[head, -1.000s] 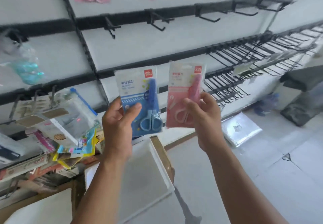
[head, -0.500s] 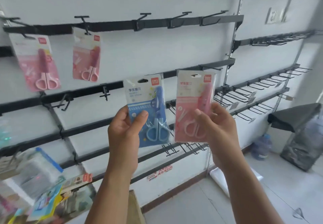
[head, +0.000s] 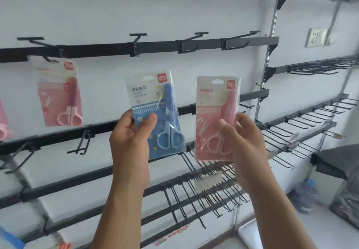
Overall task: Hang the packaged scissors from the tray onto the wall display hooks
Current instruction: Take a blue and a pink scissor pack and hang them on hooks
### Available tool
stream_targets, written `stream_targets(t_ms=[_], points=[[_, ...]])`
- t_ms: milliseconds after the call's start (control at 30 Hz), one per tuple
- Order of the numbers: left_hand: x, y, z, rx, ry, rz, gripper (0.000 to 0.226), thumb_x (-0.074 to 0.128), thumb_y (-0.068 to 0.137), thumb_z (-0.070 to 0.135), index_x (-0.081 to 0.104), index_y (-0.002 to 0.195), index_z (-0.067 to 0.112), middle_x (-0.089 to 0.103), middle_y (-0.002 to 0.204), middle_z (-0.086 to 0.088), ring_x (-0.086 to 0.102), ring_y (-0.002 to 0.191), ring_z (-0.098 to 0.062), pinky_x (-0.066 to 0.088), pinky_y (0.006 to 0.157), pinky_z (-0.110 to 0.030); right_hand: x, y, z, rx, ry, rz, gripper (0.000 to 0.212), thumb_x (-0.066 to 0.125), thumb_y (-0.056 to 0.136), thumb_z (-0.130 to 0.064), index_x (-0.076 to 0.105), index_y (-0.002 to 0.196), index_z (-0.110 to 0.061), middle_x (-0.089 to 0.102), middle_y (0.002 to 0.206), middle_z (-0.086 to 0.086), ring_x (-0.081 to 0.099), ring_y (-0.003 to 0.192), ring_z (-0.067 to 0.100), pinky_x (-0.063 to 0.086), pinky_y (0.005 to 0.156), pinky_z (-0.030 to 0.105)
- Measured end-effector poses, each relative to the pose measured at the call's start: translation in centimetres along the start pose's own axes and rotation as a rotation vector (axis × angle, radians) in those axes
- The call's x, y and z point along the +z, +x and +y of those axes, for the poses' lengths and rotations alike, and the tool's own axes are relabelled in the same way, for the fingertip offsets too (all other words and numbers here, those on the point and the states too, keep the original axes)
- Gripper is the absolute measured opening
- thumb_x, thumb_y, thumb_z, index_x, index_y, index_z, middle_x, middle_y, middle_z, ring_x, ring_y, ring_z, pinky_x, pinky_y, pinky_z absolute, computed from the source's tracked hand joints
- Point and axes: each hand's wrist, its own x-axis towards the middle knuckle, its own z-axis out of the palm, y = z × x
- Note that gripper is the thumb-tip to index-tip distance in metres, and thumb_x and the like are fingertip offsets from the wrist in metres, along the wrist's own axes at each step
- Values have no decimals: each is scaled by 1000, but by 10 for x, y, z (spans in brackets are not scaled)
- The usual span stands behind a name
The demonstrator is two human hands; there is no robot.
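My left hand grips a blue pack of scissors by its lower left part, held upright in front of the wall. My right hand grips a pink pack of scissors by its lower right edge, level with the blue one. Both packs sit below the black rail with its empty hooks. Another pink pack hangs from the hook at the rail's left. The edge of one more pink pack shows at the far left. The tray is out of view.
A lower rail carries empty hooks. Dense rows of long wire hooks jut out below my hands and to the right. A vertical post divides the wall panels. A water jug and a dark bag stand at the lower right.
My view has tilted up from the tray and clutter to the wall display. Both hands have risen with their packs towards the upper rail, and the hanging pink pack has come closer.
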Motion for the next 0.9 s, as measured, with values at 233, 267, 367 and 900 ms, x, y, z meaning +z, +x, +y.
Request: stream_targets(t_ms=[233,267,367,900], points=[[13,48,-12,95,88,48,20,65,92,7,72,106,18,79,99,3,72,90,-9,54,82,-25,11,68,17,17,72,-41,10,63,95,-19,62,85,-16,78,80,6,77,67,22,59,51,34],[15,53,-12,108,92,59,20,64,92,7,72,107,17,79,99,4,72,89,-7,53,79,-22,12,76,20,23,87,-56,11,63,94,-20,62,83,-18,78,81,6,77,68,22,59,51,35],[21,64,-12,162,112,101,18,63,93,7,72,106,17,79,101,3,73,92,-10,55,80,-26,14,96,27,42,120,-137,7,62,94,-21,65,89,-18,78,86,7,77,72,25,61,54,38],[45,92,-14,297,325,330,22,55,100,15,74,108,23,78,97,10,66,90,-8,52,85,-24,9,160,35,39,156,-312,10,62,97,-20,67,101,-13,77,82,3,77,74,25,60,55,36]])
